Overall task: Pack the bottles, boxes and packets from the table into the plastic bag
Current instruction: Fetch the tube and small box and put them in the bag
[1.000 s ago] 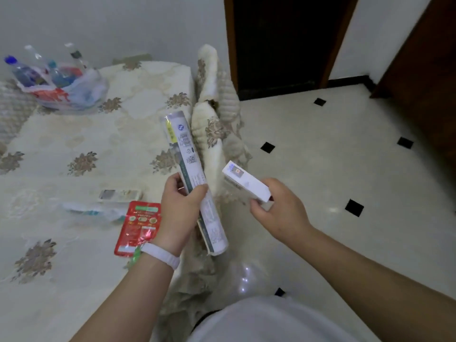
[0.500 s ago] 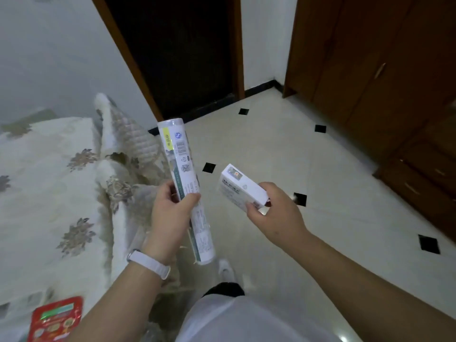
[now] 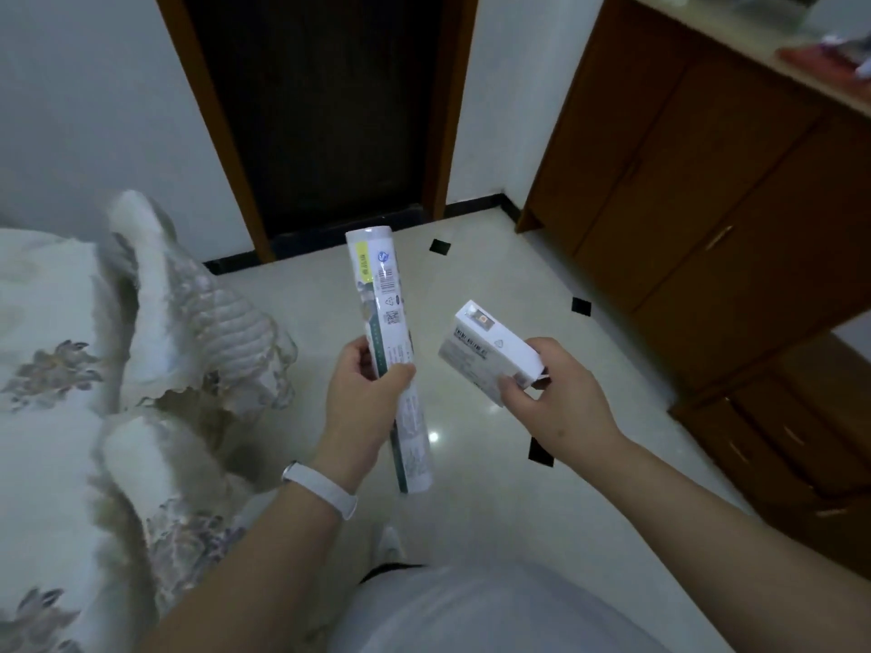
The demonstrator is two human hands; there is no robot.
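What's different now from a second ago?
The view swung right, away from the table: the bag of bottles and the red packet have left the picture, and a cabinet has appeared. The left hand still holds the tube, the right hand the box.

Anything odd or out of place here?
Nothing damaged or spilled. The left hand grips a long tube pack, right hand a white box, both intact. Only oddity: the tablecloth is bunched at the table corner; no plastic bag in view.

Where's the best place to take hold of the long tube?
Wrap the long tube round its bare upper half, coming from the right: it stands nearly upright, slim and round, and the left hand grips its middle.
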